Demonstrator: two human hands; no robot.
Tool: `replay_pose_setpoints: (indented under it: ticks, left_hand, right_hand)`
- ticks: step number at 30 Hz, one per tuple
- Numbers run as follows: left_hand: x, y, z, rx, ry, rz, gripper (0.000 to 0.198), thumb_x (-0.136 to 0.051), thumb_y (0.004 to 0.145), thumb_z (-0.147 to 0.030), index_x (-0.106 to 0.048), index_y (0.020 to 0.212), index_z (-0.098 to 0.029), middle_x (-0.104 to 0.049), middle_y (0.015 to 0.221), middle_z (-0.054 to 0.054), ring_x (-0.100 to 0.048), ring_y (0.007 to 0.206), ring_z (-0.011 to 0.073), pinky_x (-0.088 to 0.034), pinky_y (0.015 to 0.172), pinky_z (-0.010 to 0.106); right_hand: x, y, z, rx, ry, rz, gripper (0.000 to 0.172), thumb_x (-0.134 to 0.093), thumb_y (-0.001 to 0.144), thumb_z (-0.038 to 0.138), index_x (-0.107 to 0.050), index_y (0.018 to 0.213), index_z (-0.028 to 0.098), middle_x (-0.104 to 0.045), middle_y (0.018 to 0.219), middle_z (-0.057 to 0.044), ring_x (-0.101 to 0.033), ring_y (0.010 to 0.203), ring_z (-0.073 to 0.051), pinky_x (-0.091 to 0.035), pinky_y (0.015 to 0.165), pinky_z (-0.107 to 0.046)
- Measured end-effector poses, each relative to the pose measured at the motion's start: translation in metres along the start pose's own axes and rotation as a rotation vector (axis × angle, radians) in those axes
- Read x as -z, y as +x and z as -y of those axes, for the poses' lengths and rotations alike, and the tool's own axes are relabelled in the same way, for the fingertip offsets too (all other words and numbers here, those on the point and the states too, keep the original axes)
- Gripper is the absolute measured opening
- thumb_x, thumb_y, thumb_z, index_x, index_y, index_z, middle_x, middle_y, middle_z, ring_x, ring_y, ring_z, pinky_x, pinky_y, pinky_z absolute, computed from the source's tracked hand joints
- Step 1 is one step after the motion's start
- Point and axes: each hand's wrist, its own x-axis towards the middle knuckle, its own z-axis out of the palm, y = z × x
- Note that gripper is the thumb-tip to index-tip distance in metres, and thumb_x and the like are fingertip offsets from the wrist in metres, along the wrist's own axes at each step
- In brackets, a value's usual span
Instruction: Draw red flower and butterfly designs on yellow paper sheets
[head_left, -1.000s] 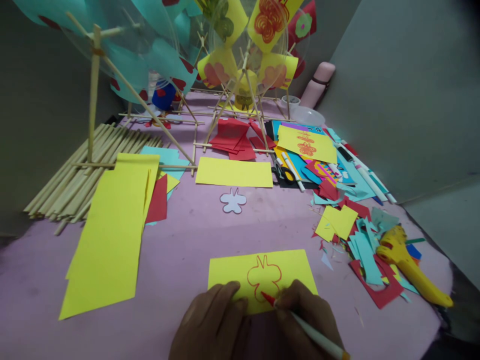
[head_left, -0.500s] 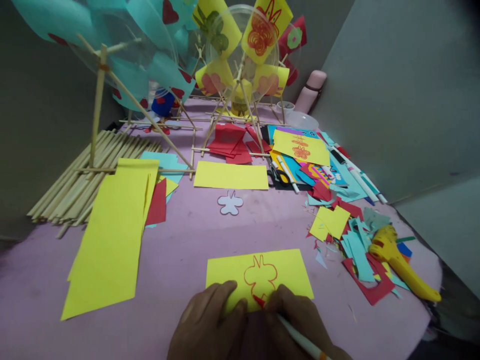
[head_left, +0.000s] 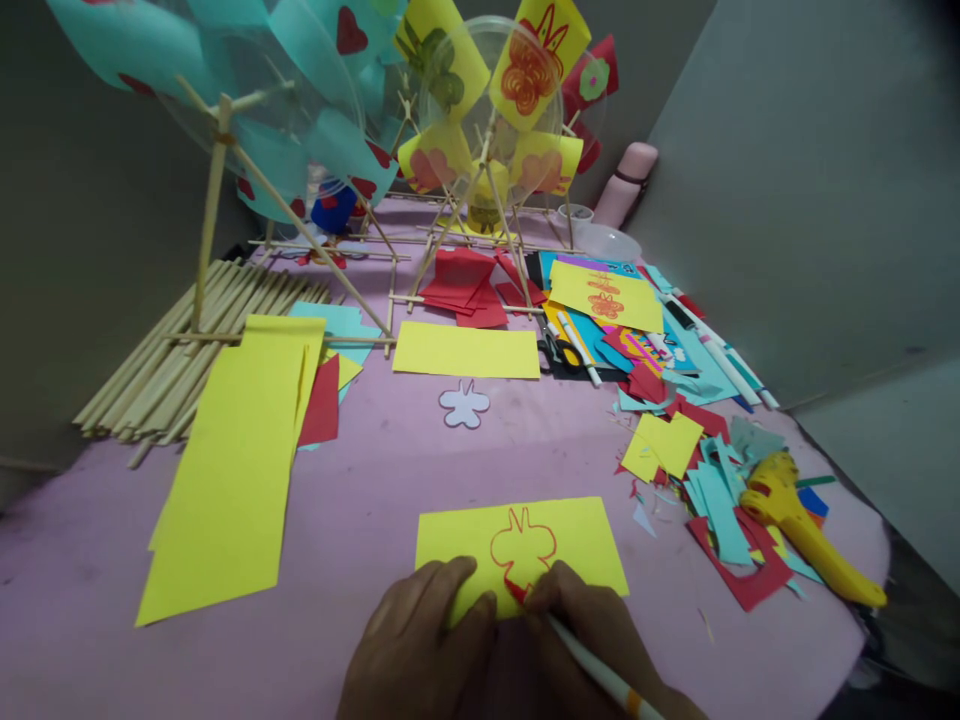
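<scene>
Right hand [head_left: 600, 630] gripped a red-tipped marker [head_left: 577, 650], tip on the red flower outline of the yellow card [head_left: 585, 540] — card lay flat at the near edge of the pink table [head_left: 375, 480]. Left hand [head_left: 420, 650] pressed the card's lower left, fingers [head_left: 457, 580] flat, holding nothing — white cutout [head_left: 464, 404] lay beyond.

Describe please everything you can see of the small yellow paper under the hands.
The small yellow paper is a rectangular sheet that looks like thin card. It lies flat on the pink table, near its front edge. A red flower-like outline with two small ears on top is drawn on it. The left hand presses its lower edge, and the right hand sets a red pen tip on the outline.
</scene>
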Motion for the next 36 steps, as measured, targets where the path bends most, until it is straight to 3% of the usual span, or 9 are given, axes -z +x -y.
replay_pose_setpoints:
  ticks: [2,6,12,17,21,29,36]
  left_hand:
    - [0.0,0.0,0.0,0.014,-0.005,-0.006,0.017,-0.047,0.09,-0.021,-0.059,0.102,-0.023,-0.06,0.112,0.007,-0.059,0.095,0.0235,-0.055,0.076,0.036]
    - [0.0,0.0,-0.001,0.018,-0.004,-0.012,0.017,-0.047,0.09,-0.021,-0.06,0.102,-0.023,-0.061,0.111,0.007,-0.059,0.095,0.0228,-0.054,0.077,0.035]
    - [-0.001,-0.001,-0.001,0.016,-0.003,-0.012,0.018,-0.048,0.09,-0.022,-0.059,0.104,-0.023,-0.06,0.114,0.007,-0.058,0.097,0.0244,-0.054,0.078,0.038]
    - [-0.001,-0.002,-0.001,0.021,-0.004,0.002,0.018,-0.048,0.089,-0.022,-0.06,0.103,-0.023,-0.06,0.114,0.007,-0.059,0.096,0.0235,-0.054,0.078,0.037]
    - [0.001,0.0,0.0,0.019,-0.006,-0.019,0.018,-0.047,0.09,-0.022,-0.06,0.102,-0.024,-0.061,0.112,0.006,-0.06,0.096,0.0221,-0.054,0.078,0.035]
    - [0.001,-0.001,0.001,0.014,-0.003,0.007,0.017,-0.048,0.091,-0.022,-0.061,0.101,-0.023,-0.06,0.113,0.007,-0.058,0.097,0.022,-0.054,0.078,0.035]
    - [0.0,0.0,0.001,0.01,-0.006,0.002,0.017,-0.047,0.091,-0.022,-0.06,0.102,-0.022,-0.059,0.113,0.007,-0.058,0.098,0.0221,-0.054,0.078,0.034]
  right_hand:
    - [0.002,0.001,0.006,-0.084,0.035,0.028,0.026,-0.049,0.075,0.011,-0.045,0.051,0.021,-0.044,0.041,0.007,-0.047,0.046,-0.013,-0.037,0.049,-0.021]
    - [0.003,0.002,0.01,-0.112,0.007,0.044,0.026,-0.052,0.075,0.012,-0.045,0.051,0.021,-0.05,0.046,0.005,-0.052,0.052,-0.014,-0.038,0.051,-0.022]
    - [0.002,0.001,-0.001,0.02,-0.115,0.077,0.018,-0.057,0.071,0.011,-0.049,0.058,0.021,-0.06,0.056,0.004,-0.057,0.057,-0.015,-0.038,0.053,-0.021]
    - [0.002,0.0,-0.002,0.042,-0.111,0.098,0.018,-0.052,0.073,0.015,-0.047,0.057,0.021,-0.054,0.05,0.004,-0.051,0.05,-0.013,-0.037,0.05,-0.022]
    - [-0.001,0.001,-0.007,0.144,-0.102,0.073,0.017,-0.055,0.07,0.018,-0.043,0.058,0.022,-0.048,0.047,0.006,-0.045,0.045,-0.011,-0.035,0.047,-0.021]
    - [-0.007,0.003,-0.021,0.295,-0.136,0.007,0.017,-0.054,0.068,0.018,-0.04,0.058,0.022,-0.052,0.049,0.005,-0.045,0.044,-0.01,-0.033,0.045,-0.019]
    - [-0.003,-0.002,-0.017,0.273,-0.124,0.03,0.017,-0.054,0.068,0.015,-0.041,0.059,0.021,-0.047,0.049,0.006,-0.042,0.044,-0.009,-0.032,0.045,-0.019]
